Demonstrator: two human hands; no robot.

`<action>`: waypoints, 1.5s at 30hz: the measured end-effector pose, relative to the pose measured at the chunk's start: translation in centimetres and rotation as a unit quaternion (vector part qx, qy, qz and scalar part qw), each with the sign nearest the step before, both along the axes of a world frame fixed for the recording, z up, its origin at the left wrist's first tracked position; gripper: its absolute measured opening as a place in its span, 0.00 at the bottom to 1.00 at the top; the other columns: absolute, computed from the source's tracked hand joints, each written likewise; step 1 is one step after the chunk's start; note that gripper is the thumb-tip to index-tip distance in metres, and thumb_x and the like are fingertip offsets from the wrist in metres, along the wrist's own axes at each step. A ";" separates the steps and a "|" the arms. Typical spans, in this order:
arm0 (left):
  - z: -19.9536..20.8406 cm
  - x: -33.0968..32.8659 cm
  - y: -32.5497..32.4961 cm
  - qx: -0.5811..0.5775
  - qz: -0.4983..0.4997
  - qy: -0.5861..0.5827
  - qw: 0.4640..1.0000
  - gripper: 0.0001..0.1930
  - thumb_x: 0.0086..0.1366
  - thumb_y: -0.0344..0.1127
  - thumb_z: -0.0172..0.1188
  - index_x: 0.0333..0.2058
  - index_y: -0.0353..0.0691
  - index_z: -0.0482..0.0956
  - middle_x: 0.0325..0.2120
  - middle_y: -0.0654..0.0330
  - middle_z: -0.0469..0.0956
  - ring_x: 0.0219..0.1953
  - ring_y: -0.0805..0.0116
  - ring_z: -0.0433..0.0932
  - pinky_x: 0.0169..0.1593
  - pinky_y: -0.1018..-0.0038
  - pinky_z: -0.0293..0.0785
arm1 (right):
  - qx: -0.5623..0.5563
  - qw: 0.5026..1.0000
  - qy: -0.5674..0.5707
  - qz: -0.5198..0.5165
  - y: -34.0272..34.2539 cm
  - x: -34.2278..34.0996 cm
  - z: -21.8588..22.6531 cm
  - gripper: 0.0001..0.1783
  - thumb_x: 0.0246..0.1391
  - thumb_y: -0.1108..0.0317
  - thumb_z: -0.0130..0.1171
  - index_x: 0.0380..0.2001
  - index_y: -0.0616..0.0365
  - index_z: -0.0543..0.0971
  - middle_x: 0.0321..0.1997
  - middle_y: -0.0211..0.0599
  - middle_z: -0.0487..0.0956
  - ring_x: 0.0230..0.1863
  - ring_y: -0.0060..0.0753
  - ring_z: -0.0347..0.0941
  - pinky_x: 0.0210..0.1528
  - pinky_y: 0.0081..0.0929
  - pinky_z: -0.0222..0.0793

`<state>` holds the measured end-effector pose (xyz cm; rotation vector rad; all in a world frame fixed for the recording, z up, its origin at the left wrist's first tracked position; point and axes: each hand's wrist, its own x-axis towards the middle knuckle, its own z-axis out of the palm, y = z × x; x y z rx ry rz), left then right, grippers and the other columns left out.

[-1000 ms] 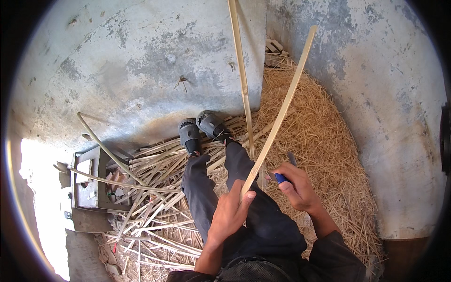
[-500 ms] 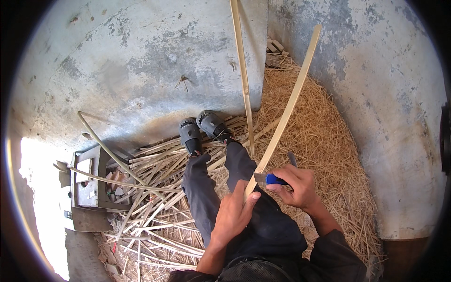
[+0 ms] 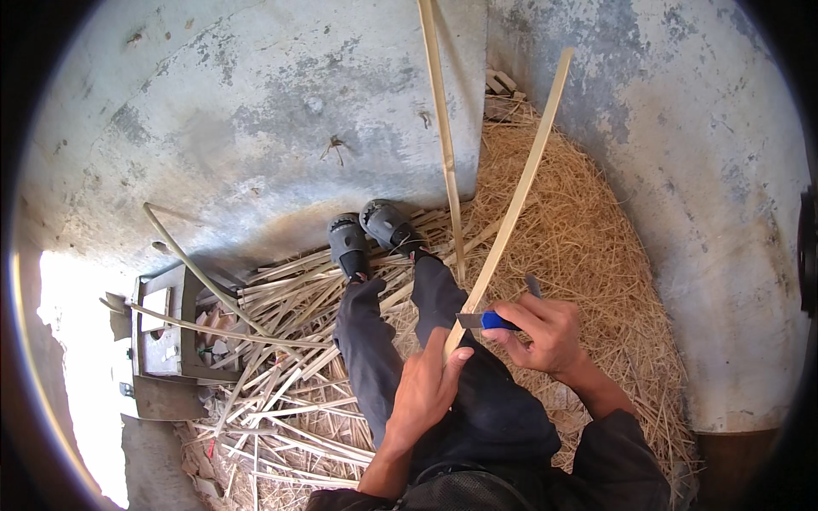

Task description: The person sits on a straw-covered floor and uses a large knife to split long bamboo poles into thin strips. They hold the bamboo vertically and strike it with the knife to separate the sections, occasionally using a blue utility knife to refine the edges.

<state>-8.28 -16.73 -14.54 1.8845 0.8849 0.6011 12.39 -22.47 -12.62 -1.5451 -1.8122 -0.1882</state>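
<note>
My left hand [image 3: 426,383] is closed around the lower end of a long, pale bamboo strip [image 3: 518,200], which slants up and away to the right. My right hand [image 3: 545,336] grips a utility knife [image 3: 497,321] with a blue handle. Its flat metal blade lies across the strip, touching or nearly touching it just above my left thumb. Another metal piece [image 3: 533,285] sticks up behind the fingers of my right hand; I cannot tell whether it belongs to the knife.
A second tall strip [image 3: 449,162] leans upright against the worn wall [image 3: 256,128]. Thin shavings [image 3: 588,230] pile up at the right. Split strips [image 3: 290,426] litter the floor at the left, beside a grey metal box [image 3: 166,341]. My shoes [image 3: 388,226] rest near the wall.
The bamboo strip's far end has swung slightly left. The knife and my right hand have shifted only a little; both grips stay the same.
</note>
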 end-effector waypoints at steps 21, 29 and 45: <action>-0.6 -2.0 -0.7 -0.065 0.015 0.000 0.998 0.16 0.76 0.42 0.51 0.37 0.33 0.68 0.20 0.42 0.72 0.27 0.34 0.74 0.30 0.52 0.67 | -0.005 0.988 0.152 0.007 -1.4 0.3 -3.0 0.17 0.54 0.56 0.71 0.36 0.60 0.83 0.28 0.39 0.82 0.24 0.37 0.79 0.26 0.30 0.73; -0.4 -1.1 -1.4 0.010 0.005 0.021 1.000 0.14 0.75 0.40 0.52 0.44 0.31 0.69 0.22 0.43 0.74 0.27 0.37 0.75 0.30 0.55 0.67 | -0.002 0.995 0.085 0.044 -0.8 -1.2 -2.1 0.17 0.52 0.53 0.72 0.36 0.55 0.84 0.21 0.31 0.76 0.18 0.33 0.74 0.20 0.30 0.67; -1.1 -0.6 -1.4 0.020 0.023 0.050 0.998 0.18 0.73 0.47 0.56 0.41 0.34 0.67 0.21 0.38 0.76 0.28 0.32 0.77 0.30 0.46 0.69 | 0.015 0.997 0.068 -0.036 -0.7 -0.7 -1.8 0.15 0.54 0.55 0.70 0.35 0.55 0.85 0.23 0.32 0.79 0.20 0.31 0.76 0.21 0.28 0.69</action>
